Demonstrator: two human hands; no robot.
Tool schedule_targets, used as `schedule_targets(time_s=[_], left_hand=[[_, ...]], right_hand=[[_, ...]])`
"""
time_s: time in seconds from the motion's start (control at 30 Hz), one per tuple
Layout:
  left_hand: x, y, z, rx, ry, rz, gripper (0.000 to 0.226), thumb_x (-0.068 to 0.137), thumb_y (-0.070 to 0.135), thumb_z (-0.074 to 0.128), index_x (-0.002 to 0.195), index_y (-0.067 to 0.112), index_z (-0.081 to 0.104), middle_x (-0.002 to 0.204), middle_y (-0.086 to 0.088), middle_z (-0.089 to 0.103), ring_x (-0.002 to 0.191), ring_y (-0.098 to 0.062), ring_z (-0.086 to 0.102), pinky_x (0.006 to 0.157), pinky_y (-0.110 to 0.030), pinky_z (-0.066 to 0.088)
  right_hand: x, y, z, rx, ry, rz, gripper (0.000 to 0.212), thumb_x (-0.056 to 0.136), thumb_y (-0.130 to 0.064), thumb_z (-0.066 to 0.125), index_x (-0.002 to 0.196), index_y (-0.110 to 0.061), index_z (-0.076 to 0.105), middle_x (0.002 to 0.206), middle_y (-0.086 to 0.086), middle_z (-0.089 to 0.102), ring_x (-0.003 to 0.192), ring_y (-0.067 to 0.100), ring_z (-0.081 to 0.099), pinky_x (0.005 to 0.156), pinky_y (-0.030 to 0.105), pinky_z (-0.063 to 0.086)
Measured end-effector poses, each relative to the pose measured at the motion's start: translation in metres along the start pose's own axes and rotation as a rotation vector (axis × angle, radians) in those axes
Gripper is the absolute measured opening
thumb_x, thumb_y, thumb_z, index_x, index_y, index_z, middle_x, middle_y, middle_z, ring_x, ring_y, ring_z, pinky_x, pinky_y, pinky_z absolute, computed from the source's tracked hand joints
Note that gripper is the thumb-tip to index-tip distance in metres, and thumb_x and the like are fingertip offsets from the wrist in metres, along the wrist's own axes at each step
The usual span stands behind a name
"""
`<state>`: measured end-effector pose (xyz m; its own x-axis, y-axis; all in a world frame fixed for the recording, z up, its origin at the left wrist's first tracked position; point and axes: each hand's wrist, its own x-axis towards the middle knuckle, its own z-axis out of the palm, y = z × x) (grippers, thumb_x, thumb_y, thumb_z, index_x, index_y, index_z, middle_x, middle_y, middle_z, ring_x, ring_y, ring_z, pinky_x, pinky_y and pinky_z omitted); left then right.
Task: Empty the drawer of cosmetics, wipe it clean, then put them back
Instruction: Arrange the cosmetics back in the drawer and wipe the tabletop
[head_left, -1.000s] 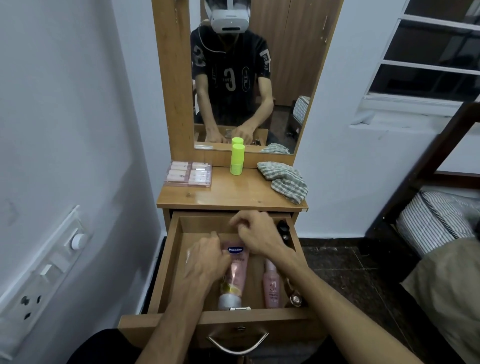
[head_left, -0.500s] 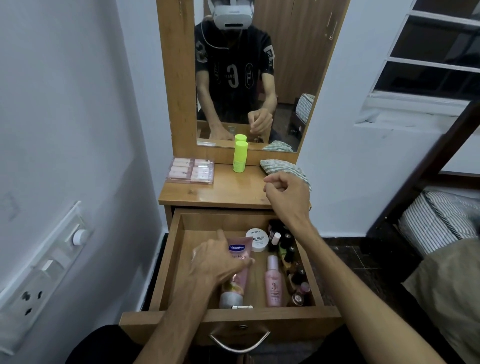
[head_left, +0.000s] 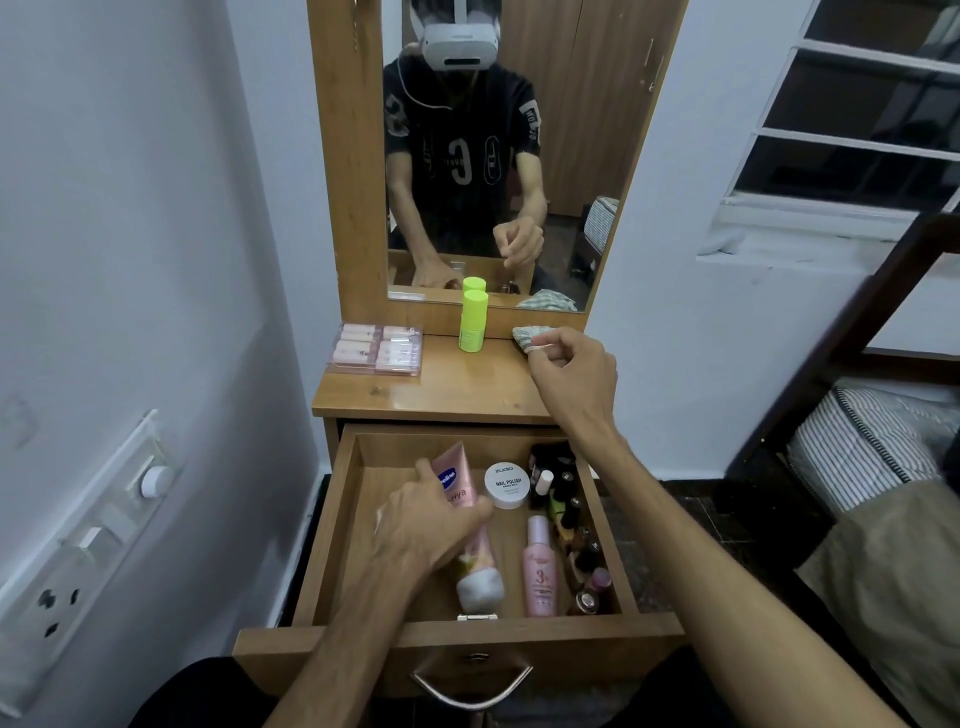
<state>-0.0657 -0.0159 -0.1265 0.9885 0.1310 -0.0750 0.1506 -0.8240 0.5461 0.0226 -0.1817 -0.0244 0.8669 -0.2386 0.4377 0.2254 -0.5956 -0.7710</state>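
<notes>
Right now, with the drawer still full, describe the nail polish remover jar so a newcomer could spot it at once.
Look into the open wooden drawer under the mirror. Near its back wall, just right of the pink Vaseline tube that the left hand grips, sits the nail polish jar. It is the only round, flat, white-lidded container there; its neighbours are tall bottles.

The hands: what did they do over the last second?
The right hand rose out of the drawer to the tabletop, fingers curled, pinching something small and white that I cannot make out, next to the cloth. The left hand stayed in the drawer, closing on the pink tube. The green stick, pink box and white jar stayed put.
</notes>
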Motion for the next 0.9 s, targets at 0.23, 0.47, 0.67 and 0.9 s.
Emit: schedule_targets(time_s=[0.23,0.47,0.67,0.9], left_hand=[[-0.004,0.003,0.0,0.054,-0.049,0.033,0.087,0.076,0.072,0.055,0.139,0.014,0.037,0.099,0.004,0.062,0.086,-0.019,0.062,0.084,-0.033,0.051],[-0.004,0.0,0.0,0.057,-0.154,0.048,0.085,0.078,0.068,0.057,0.144,0.02,0.035,0.114,0.0,0.066,0.1,-0.021,0.066,0.098,-0.041,0.053],[0.0,-0.001,-0.002,0.12,-0.134,-0.004,0.083,0.079,0.071,0.055,0.139,0.016,0.039,0.108,0.001,0.064,0.103,-0.022,0.065,0.102,-0.043,0.05],[0.001,-0.002,-0.001,0.255,-0.05,-0.134,0.083,0.081,0.064,0.062,0.139,0.009,0.037,0.13,-0.012,0.051,0.117,-0.026,0.056,0.099,-0.038,0.05]], right_hand=[[0.042,-0.021,0.041,-0.15,-0.138,-0.074,0.053,0.085,-0.036,0.072,0.135,-0.019,0.062,0.108,-0.002,0.071,0.099,0.018,0.065,0.081,0.036,0.053],[0.072,-0.033,0.091,-0.388,-0.182,-0.252,0.046,0.092,-0.03,0.072,0.136,-0.025,0.059,0.126,0.007,0.063,0.112,0.027,0.061,0.078,0.033,0.038],[0.074,-0.025,0.091,-0.379,-0.158,-0.219,0.044,0.082,-0.02,0.074,0.124,-0.022,0.06,0.11,0.006,0.064,0.094,0.022,0.056,0.072,0.033,0.038],[0.044,-0.021,0.039,-0.175,-0.057,-0.173,0.029,0.074,-0.038,0.072,0.099,-0.023,0.073,0.085,-0.005,0.064,0.08,0.015,0.058,0.066,0.031,0.042]])
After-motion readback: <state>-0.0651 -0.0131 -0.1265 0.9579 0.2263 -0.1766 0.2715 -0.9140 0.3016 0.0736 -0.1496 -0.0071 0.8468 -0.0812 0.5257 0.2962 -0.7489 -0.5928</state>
